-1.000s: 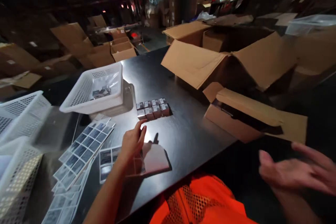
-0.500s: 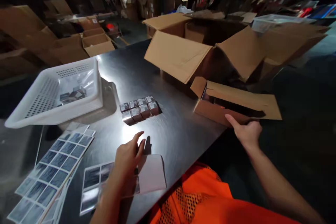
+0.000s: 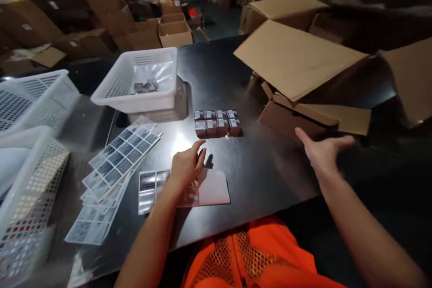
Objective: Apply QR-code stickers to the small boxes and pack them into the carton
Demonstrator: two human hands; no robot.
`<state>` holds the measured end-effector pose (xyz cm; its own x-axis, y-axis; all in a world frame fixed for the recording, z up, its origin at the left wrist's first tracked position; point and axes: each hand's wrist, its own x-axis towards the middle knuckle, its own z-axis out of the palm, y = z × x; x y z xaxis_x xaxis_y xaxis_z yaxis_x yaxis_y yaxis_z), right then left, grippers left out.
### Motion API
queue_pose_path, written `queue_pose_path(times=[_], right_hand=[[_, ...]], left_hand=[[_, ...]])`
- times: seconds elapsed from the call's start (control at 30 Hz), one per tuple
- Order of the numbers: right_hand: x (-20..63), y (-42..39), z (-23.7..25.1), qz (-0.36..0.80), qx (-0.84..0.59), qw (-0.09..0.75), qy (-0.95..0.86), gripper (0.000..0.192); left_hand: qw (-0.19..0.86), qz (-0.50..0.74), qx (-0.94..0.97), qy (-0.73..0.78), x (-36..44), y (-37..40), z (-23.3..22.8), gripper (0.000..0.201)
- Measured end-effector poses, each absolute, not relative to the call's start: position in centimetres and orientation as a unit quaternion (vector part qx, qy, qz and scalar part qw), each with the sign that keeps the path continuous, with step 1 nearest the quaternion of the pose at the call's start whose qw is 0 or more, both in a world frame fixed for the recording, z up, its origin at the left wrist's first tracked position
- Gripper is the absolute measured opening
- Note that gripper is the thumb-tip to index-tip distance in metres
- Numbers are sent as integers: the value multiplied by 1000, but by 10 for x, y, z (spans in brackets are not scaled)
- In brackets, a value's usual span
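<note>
- Cardboard, brown and dull: a small carton lies on its side at the right of the black table, its loose flap pointing right, tucked under the big open flap of a larger box behind it.
- The right hand is spread open, palm toward the small carton and just near of it; whether the fingertips touch the cardboard cannot be told. It grips nothing.
- The left hand rests palm down on a label sheet at the near middle of the table, fingers loosely curled and extended forward, pressing rather than clasping.
- The right part of that sheet is blank and pale; its left part shows dark printed labels.
- Just far of the left hand, a block of small grey boxes stands in two tight rows, apart from both hands and left of the small carton.
- Further left, more label sheets lie fanned in a loose stack.
- A white perforated basket sits far left of the grey boxes, with a clear bag and a few small items inside.
- Two more white baskets crowd the left edge.
- An orange mesh vest fills the near bottom.
</note>
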<state>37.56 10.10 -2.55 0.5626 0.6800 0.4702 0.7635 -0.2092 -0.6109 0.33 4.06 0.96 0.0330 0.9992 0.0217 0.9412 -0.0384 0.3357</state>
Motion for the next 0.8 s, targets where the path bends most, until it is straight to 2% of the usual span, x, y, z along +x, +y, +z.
queue_pose_path(times=[0.03, 0.13, 0.23, 0.33, 0.4, 0.5, 0.6, 0.67, 0.8], right_hand=[[358, 89, -23, -78, -767, 473, -427, 108], [296, 55, -12, -60, -622, 491, -607, 85], [233, 52, 3, 125, -402, 385, -821, 50], [181, 74, 11, 300, -251, 284, -875, 47], [157, 86, 11, 368, -217, 257, -867, 46], [142, 92, 8, 427, -256, 231, -836, 31], [145, 96, 10, 428, -305, 196, -828, 22], [149, 99, 14, 383, -308, 178, -852, 19], [154, 107, 23, 242, -275, 182, -912, 29]], left_hand=[[106, 134, 700, 693, -2, 41, 10, 41], [70, 167, 670, 720, -16, 43, 11, 45], [42, 222, 653, 723, -26, 42, 13, 49], [48, 288, 660, 693, -29, 39, 15, 57], [77, 324, 659, 675, -30, 37, 17, 63], [108, 323, 625, 702, -31, 37, 22, 65], [64, 201, 560, 801, -30, 41, 28, 61], [45, 114, 531, 838, -27, 44, 30, 58], [62, 81, 558, 824, -20, 45, 26, 57]])
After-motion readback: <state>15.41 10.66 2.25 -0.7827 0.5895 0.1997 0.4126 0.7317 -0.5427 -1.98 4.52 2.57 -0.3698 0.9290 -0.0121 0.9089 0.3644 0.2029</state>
